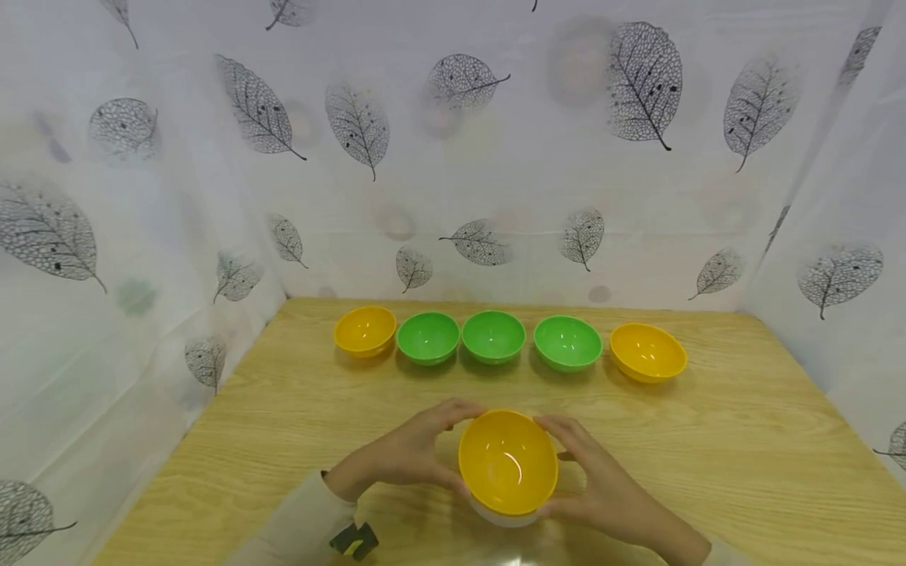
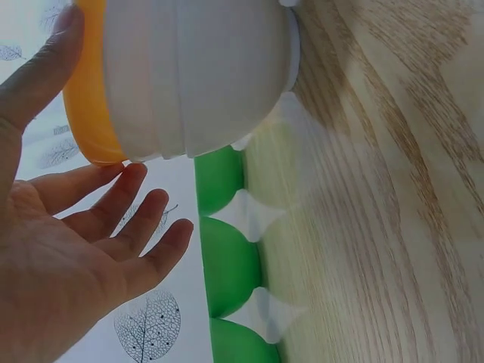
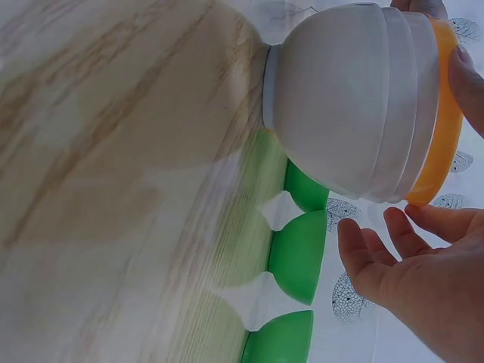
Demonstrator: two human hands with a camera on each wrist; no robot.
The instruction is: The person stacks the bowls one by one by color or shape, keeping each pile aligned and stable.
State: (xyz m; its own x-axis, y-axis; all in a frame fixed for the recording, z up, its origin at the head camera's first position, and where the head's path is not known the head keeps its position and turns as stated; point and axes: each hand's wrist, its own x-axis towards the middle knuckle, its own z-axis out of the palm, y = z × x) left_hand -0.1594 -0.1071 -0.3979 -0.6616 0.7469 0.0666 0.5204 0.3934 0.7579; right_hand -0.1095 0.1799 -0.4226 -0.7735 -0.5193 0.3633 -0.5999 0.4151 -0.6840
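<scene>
- Both hands on it now: the left hand point(image 1: 414, 450) and the right hand point(image 1: 591, 481) have the yellow bowl point(image 1: 508, 464) from either side, at the near part of the wooden table point(image 1: 736, 448).
- Look at the fingers: each hand grasps that yellow bowl near its rim, thumb on the near side, index fingertip on the far side; the outer fingers fan loosely clear of it.
- Underneath, there's a nest of white bowls point(image 3: 333, 98), the bottom foot seemingly resting on the wood; how many, I can't tell.
- So the step in hand, as I judge it: a two-handed hold on the stack's top bowl.
- Across the back, well apart from the hands: a left-end yellow bowl point(image 1: 365, 332), three green bowls point(image 1: 494, 336), a right-end yellow bowl point(image 1: 647, 352), all mouth up.
- The next move calls, I'd say, for an even pinch on both sides; a lopsided tug could tip the white ones.
</scene>
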